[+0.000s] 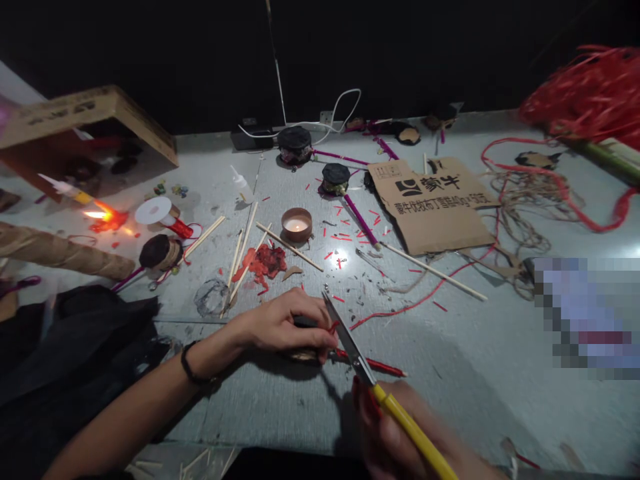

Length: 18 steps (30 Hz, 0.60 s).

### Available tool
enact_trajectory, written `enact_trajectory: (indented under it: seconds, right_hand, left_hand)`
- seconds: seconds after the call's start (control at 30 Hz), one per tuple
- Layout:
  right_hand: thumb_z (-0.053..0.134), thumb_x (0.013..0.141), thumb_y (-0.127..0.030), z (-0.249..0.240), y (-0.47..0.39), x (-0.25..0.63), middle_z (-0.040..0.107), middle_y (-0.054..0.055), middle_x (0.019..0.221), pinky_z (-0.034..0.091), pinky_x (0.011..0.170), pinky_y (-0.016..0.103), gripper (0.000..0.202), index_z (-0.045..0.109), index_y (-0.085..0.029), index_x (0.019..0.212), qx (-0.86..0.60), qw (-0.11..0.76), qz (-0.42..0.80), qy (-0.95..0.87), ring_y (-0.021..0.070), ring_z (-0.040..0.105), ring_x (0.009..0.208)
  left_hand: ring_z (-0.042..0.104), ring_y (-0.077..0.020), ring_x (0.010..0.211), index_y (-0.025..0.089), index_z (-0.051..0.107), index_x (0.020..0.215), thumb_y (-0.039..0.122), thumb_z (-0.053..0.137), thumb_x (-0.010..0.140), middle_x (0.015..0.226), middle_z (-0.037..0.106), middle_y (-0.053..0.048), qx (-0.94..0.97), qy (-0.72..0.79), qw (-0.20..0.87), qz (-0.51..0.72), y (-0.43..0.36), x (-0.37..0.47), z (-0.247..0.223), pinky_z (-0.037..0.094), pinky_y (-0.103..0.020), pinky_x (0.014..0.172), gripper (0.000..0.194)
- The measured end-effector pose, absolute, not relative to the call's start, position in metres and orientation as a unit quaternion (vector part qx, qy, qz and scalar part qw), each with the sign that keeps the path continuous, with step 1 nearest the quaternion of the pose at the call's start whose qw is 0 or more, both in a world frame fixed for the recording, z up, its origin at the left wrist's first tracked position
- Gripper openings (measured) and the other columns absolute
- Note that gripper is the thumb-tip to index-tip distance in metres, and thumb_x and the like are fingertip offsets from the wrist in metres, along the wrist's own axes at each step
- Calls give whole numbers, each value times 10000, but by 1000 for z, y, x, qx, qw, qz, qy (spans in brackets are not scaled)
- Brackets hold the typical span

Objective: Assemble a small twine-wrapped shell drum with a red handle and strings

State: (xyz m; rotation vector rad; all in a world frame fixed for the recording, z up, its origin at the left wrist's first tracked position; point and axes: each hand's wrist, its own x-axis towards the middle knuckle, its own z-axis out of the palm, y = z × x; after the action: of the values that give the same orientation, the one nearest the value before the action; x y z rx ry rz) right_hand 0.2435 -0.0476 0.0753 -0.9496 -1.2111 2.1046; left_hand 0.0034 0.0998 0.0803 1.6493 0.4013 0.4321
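Note:
My left hand (295, 323) lies closed over a small black-topped drum, mostly hidden under the fingers. From the drum a stick wrapped in red thread (387, 367) sticks out to the right. A bit of red cord (334, 327) shows at my left fingertips, and a longer red cord (395, 311) runs over the table beyond. My right hand (395, 427), somewhat blurred, grips yellow-handled scissors (357, 353). Their blades point up and away, touching or just over the red cord at the left fingertips; I cannot tell which.
A lit candle (297, 225) stands mid-table, and a bright flame (103, 217) glows at left. Nearby are red wax (267, 263), thin wooden sticks (243, 247), a thread spool (156, 212) and finished-looking drums (336, 177). Cardboard (440, 213) lies at back right, a carton (90, 127) back left.

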Motion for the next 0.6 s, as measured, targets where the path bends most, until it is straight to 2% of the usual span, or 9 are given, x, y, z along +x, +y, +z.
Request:
enact_trajectory:
  seconds: [0.1, 0.13, 0.2, 0.27, 0.33, 0.4, 0.43, 0.53, 0.6]
  right_hand:
    - [601, 984, -785, 72, -50, 248, 518, -29, 682, 375, 536, 242, 546, 551, -248, 901, -321, 287, 783, -449, 108, 398, 568]
    - [610, 963, -803, 71, -49, 252, 543, -19, 698, 377, 517, 246, 558, 551, -250, 910, -305, 299, 786, -446, 111, 421, 560]
    - [554, 1001, -782, 75, -47, 263, 628, 16, 813, 425, 517, 248, 532, 575, -250, 1003, -312, 323, 780, -436, 121, 496, 577]
    - [461, 1081, -692, 82, -39, 274, 688, 49, 944, 499, 570, 258, 466, 605, -248, 1099, -379, 336, 731, -458, 138, 575, 642]
    - [505, 1088, -622, 91, -26, 286, 705, 57, 915, 522, 624, 274, 416, 651, -238, 1026, -492, 297, 617, -537, 171, 613, 723]
    - [630, 1007, -634, 95, -7, 297, 655, 31, 737, 470, 568, 296, 416, 622, -241, 871, -583, 239, 484, -608, 187, 578, 644]
    - [679, 962, -628, 94, 2, 302, 659, 29, 703, 439, 546, 307, 400, 627, -241, 879, -620, 215, 413, -632, 192, 568, 602]
    - [694, 898, -584, 83, 24, 318, 725, 76, 744, 412, 546, 336, 380, 659, -216, 988, -682, 174, 249, -665, 225, 608, 564]
    - [655, 905, -572, 73, 33, 329, 733, 97, 746, 400, 541, 341, 374, 656, -210, 999, -692, 159, 197, -676, 247, 634, 567]
  left_hand:
    - [703, -179, 778, 201, 793, 767, 416, 666, 1071, 749, 776, -91, 728, 167, 639, 182, 100, 3, 79, 583, -293, 782, 393]
    - [697, -175, 775, 202, 786, 765, 389, 670, 1071, 746, 770, -85, 729, 166, 639, 181, 100, 3, 79, 578, -289, 785, 377]
    - [693, -172, 787, 197, 773, 766, 341, 672, 1070, 746, 760, -78, 730, 163, 638, 183, 100, 3, 78, 572, -281, 792, 351]
    - [697, -170, 789, 191, 768, 772, 312, 676, 1065, 755, 758, -75, 731, 162, 635, 189, 101, 2, 79, 570, -276, 787, 330]
    - [721, -183, 835, 190, 793, 845, 299, 697, 1050, 810, 782, -85, 733, 162, 631, 197, 102, 0, 83, 582, -290, 813, 252]
    - [757, -211, 953, 198, 827, 994, 287, 735, 1026, 957, 828, -112, 743, 158, 619, 199, 104, -4, 90, 598, -330, 907, 132]
    - [767, -229, 1042, 204, 833, 1081, 280, 759, 1011, 1080, 839, -131, 754, 156, 608, 195, 105, -7, 95, 595, -359, 976, 126]
    - [715, -284, 1319, 233, 804, 1265, 304, 833, 967, 1461, 730, -164, 813, 181, 529, 160, 108, -18, 110, 541, -423, 1142, 308]
    - [642, -322, 1435, 251, 767, 1352, 377, 859, 946, 1556, 664, -161, 844, 219, 472, 131, 108, -26, 119, 506, -459, 1193, 434]
